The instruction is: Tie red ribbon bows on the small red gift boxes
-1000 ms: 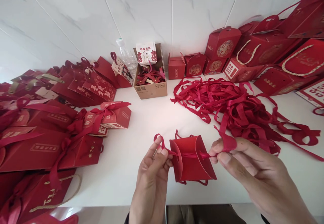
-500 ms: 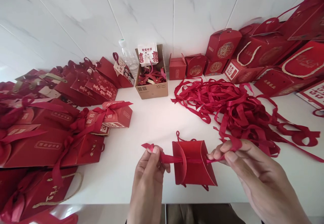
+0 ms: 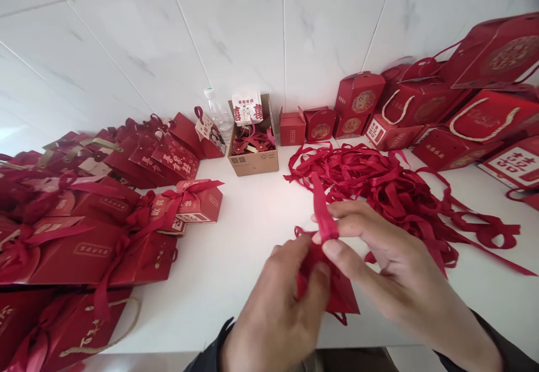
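Observation:
A small red gift box [image 3: 344, 293] lies on the white table, largely covered by my hands. My left hand [image 3: 286, 299] is closed over its left side and top, with the fingertips near the ribbon; exactly what they pinch is partly hidden. Between thumb and fingers, my right hand [image 3: 374, 260] pinches a red ribbon [image 3: 322, 206], whose loose end sticks up above the box. Both hands nearly meet over the box top. A thin dark red cord [image 3: 339, 318] shows at the box's lower edge.
Behind my right hand lies a heap of loose red ribbons [image 3: 366, 173]. Finished-looking red boxes with bows [image 3: 76, 248] crowd the left. A cardboard box [image 3: 255, 161], a clear plastic bottle [image 3: 217, 111] and several red boxes [image 3: 357, 102] stand along the tiled wall.
My hands have come together from either side of the box. The ribbon ends, earlier pulled out sideways, are now gathered over it, one end pointing up. The view has tilted slightly upward.

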Available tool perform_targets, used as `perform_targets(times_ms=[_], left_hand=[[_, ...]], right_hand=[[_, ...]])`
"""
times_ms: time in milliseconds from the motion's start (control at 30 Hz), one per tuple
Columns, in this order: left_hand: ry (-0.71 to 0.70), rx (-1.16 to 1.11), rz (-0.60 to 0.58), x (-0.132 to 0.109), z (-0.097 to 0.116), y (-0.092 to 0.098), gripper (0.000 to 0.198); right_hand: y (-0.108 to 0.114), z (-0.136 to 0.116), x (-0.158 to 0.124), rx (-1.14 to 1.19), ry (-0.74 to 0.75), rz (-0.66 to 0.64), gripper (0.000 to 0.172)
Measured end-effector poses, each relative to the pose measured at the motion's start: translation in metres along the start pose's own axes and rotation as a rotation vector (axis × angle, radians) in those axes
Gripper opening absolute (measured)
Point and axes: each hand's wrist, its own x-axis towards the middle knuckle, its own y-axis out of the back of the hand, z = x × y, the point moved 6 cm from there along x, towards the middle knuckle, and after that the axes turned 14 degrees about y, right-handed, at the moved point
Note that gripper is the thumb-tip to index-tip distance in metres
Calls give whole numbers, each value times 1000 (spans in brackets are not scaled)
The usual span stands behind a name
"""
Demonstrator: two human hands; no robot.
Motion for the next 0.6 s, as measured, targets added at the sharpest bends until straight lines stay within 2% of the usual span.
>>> perform_targets(times_ms=[67, 133, 200, 233, 300, 400, 500, 533, 600], left_hand=[[-28, 54, -53, 0, 4, -4, 13], [19, 9, -102, 4, 1, -5, 31], [110, -73, -145, 10, -6, -5, 47], [157, -111, -171, 13, -10, -5, 52], [207, -179, -212, 16, -15, -4, 57], [189, -319, -236, 19, -16, -1, 49], [184, -420, -298, 19, -16, -2, 27], [184, -405, -312, 19, -16, -2, 21], [145, -289, -264, 19, -17, -2, 12]], right_hand=[[-6, -1, 4, -8, 55, -65, 11], [-10, 4, 4, -6, 38, -142, 8], [-11, 13, 0, -32, -26, -195, 18], [-9, 17, -1, -65, -51, -206, 23], [-1, 19, -4, -128, -70, -189, 22], [10, 21, -9, -80, -179, -190, 24], [10, 26, -21, 46, -350, -334, 36], [10, 28, -23, 53, -376, -359, 40], [14, 34, -24, -3, -391, -306, 46]])
